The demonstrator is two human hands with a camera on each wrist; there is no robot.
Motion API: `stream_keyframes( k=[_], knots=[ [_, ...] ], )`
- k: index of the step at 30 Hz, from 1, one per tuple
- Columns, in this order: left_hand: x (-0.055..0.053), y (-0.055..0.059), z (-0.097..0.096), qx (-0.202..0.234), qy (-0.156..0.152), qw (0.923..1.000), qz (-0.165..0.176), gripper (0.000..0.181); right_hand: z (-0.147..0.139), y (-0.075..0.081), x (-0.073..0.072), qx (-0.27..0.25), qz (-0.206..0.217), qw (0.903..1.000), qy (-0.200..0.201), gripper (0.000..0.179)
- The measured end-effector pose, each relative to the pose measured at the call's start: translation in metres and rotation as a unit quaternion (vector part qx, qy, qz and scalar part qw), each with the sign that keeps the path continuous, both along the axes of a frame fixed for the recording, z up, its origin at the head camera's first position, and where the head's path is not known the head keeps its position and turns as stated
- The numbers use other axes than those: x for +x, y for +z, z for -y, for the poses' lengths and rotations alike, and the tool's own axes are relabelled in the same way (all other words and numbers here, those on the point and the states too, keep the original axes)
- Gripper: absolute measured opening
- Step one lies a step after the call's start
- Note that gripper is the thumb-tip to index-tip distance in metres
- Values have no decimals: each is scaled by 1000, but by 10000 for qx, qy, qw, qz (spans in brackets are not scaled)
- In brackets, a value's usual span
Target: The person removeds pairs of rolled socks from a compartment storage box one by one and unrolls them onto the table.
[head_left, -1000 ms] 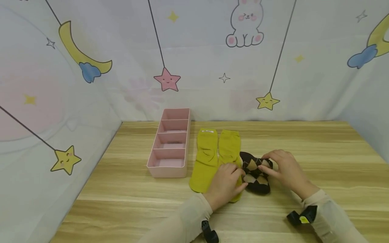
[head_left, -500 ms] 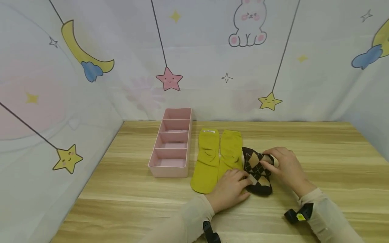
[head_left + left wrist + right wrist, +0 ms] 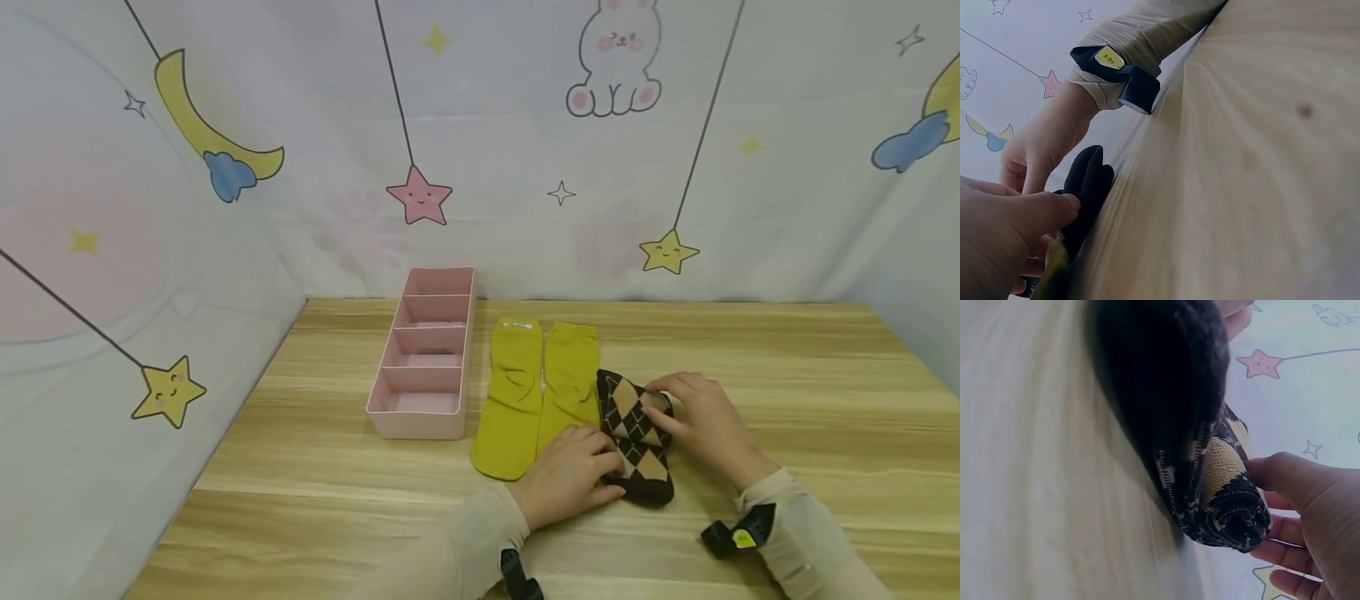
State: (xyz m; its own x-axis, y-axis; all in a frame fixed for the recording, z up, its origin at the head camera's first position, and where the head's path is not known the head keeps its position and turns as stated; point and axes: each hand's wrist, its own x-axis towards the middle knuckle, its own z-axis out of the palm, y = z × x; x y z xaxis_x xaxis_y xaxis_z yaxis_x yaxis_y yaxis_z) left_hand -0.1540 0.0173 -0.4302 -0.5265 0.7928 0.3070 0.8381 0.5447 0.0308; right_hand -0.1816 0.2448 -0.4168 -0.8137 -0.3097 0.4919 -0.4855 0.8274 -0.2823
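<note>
A black and tan argyle sock bundle lies on the table, its far end rolled into a coil in the right wrist view. My right hand holds that coil between thumb and fingers. Nearer the front edge, my left hand pinches the side of the black toe part, the thumb on it in the left wrist view. Two yellow-green socks are laid flat side by side to the left, the right one partly covered by my left hand.
Left of the yellow-green socks stands a pink box with several compartments in a row. The wooden table ends at a printed cloth backdrop behind and at the sides.
My left hand has moved a little right, from over the yellow-green sock onto the argyle bundle. The bundle's toe end has come slightly nearer, while my right hand stays at its far end.
</note>
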Motion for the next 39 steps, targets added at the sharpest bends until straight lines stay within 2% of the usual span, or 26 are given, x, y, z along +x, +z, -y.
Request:
stream_keyframes(
  k=[8, 18, 23, 28, 33, 39],
  knots=[
    [0, 0, 1, 57, -122, 9999, 42, 19, 0, -4, 0, 85, -77, 9999, 112, 27],
    [-1, -2, 0, 299, -200, 9986, 391, 19, -4, -8, 0, 282, -274, 9989, 262, 34],
    [-3, -3, 1, 380, -178, 9980, 475, 19, -2, -9, 1, 580, -176, 9966, 551, 47],
    [-4, -3, 5, 399, -149, 9978, 509, 18, 3, -10, -1, 858, -189, 9944, 592, 52],
    [-4, -1, 5, 408, -132, 9978, 507, 18, 5, -5, 0, 1043, -337, 9924, 568, 49],
    [-3, -3, 4, 312, -150, 9983, 474, 19, 4, 0, 0, 913, -690, 9912, 662, 37]
  ],
)
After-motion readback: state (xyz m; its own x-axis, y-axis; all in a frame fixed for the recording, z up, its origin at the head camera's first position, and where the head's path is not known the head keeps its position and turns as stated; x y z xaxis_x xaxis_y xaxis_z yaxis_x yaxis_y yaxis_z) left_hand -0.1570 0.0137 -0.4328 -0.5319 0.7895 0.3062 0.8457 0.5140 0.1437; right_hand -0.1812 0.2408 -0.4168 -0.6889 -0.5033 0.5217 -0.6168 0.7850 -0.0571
